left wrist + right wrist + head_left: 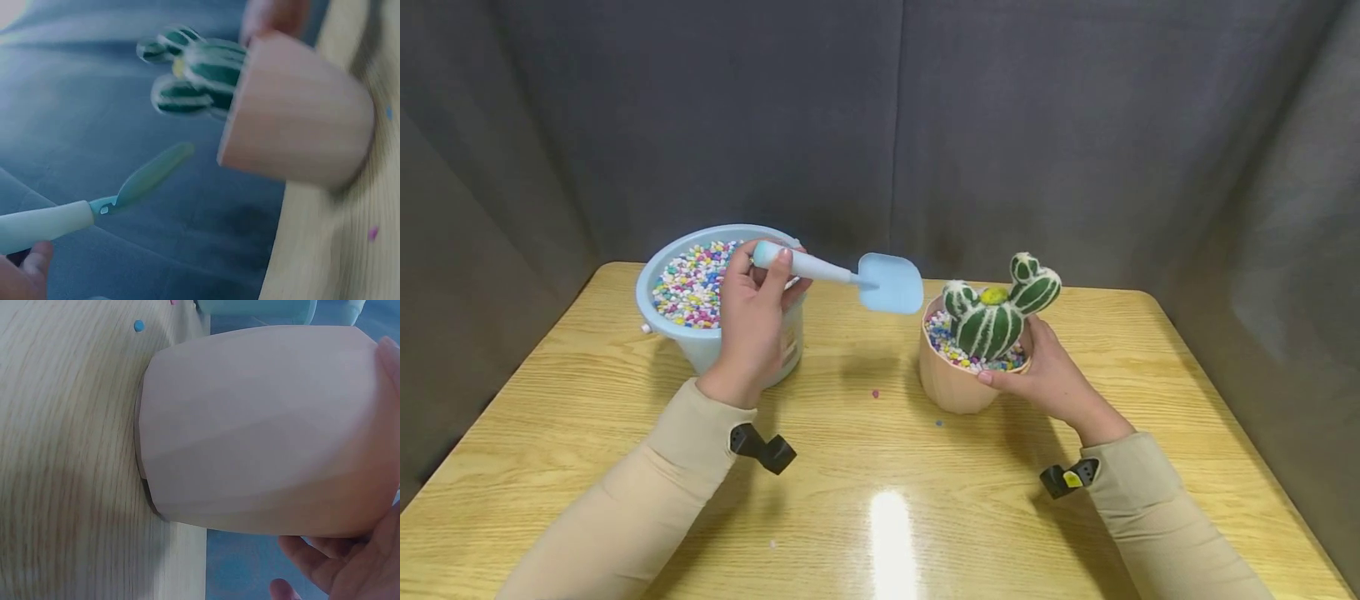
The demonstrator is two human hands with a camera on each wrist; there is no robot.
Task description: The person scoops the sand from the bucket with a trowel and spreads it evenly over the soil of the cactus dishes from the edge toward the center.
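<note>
My left hand [758, 321] grips the white handle of a small light-blue toy shovel [891, 283], held up in the air between bucket and pot. No pebbles show on its blade. In the left wrist view the shovel [150, 178] points toward the pot's rim, apart from it. On the right, my right hand [1048, 375] holds the rim of a peach flower pot [958, 387], thumb at the front and fingers behind. A green-and-white toy cactus [988, 329] stands in the pot among colourful pebbles [943, 333]. The pot's ribbed side [269, 431] fills the right wrist view.
Behind my left hand stands a light-blue bucket [647, 292] full of colourful pebbles [696, 283]. A pink pebble [876, 393] and a blue pebble [938, 422] lie loose on the wooden table [820, 483]. A dark grey curtain [850, 125] hangs behind the table.
</note>
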